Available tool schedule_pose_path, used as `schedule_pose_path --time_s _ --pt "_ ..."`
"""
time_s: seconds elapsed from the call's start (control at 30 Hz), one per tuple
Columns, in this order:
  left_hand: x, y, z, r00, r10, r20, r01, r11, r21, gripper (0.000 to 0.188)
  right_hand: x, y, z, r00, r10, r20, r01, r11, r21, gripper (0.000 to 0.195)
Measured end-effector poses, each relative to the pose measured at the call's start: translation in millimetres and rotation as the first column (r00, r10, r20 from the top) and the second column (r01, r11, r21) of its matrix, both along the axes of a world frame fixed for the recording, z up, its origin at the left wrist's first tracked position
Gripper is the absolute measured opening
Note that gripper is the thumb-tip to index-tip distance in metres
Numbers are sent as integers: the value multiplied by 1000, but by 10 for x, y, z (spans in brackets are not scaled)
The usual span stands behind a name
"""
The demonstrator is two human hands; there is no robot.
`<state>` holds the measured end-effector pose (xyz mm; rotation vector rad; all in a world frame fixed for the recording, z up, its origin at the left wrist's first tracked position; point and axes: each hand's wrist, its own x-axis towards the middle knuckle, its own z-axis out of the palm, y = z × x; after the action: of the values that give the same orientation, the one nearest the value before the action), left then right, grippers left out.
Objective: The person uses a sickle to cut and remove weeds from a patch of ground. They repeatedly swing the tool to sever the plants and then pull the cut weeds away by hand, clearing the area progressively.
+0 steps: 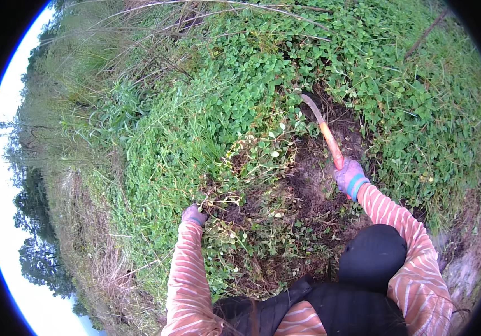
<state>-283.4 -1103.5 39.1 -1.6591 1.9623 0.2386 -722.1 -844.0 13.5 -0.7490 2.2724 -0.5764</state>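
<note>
My right hand, in a light purple glove with a teal cuff, is closed around the orange-red handle of a sickle. The curved metal blade points up and left, its tip among leaves at the top of a bare soil patch. On the left, my left hand, gloved too, is at the edge of a tangle of stems and roots; its fingers are partly hidden, and I cannot tell whether they grip the stems. Uprooted leafy vines lie between the two hands.
Dense green ground cover surrounds the soil patch. Long dry stalks arch across the top. Dry grass and trees stand at the left. More bare soil shows at the lower right. My dark-clad knee is near my right forearm.
</note>
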Motion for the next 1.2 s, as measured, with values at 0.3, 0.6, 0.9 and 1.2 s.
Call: schedule_pose_path --time_s 0.3,0.6,0.9,1.2 --pt "-486 56 59 893 -5 451 -20 999 51 35 -92 273 160 973 231 -7 -230 972 57 40" --pt "-2257 -611 1872 962 21 -271 72 942 327 34 -123 427 -325 409 -280 869 525 851 27 29" --pt "-4760 318 701 885 -464 -35 444 865 -234 115 212 868 -212 955 246 166 -224 964 -142 37" --pt "-4490 -220 138 996 -83 43 90 979 -182 107 173 1057 -701 935 -117 336 228 923 -311 31"
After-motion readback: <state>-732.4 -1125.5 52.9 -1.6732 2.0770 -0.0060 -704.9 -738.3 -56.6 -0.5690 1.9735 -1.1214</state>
